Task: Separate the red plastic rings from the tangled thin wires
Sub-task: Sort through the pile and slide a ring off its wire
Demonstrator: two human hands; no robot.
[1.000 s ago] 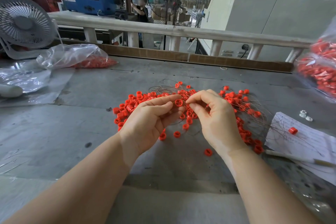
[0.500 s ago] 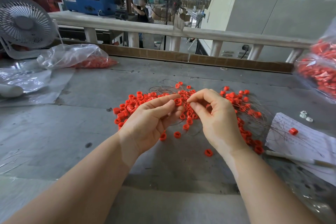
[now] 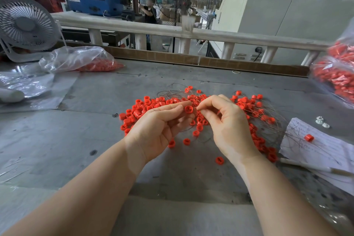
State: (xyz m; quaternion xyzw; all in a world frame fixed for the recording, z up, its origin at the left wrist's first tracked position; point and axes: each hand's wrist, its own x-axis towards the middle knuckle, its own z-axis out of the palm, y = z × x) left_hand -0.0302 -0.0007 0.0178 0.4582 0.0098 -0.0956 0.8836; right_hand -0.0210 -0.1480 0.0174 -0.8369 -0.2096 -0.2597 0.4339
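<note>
red ring (image 3: 188, 109) pinched by left hand (image 3: 159, 130); right hand (image 3: 229, 128) pinches wire (image 3: 193, 104).

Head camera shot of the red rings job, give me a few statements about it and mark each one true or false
1. The left hand pinches a red ring at its fingertips. True.
2. The right hand lies flat and open on the table. False: it is raised, thumb and forefinger pinched together right beside that ring.
3. A lone ring lies on the paper sheet at the right. True.
4. The white desk fan stands at the right of the table. False: it stands at the far left.
5. The clear bag near the fan is empty. False: it holds red pieces.
</note>
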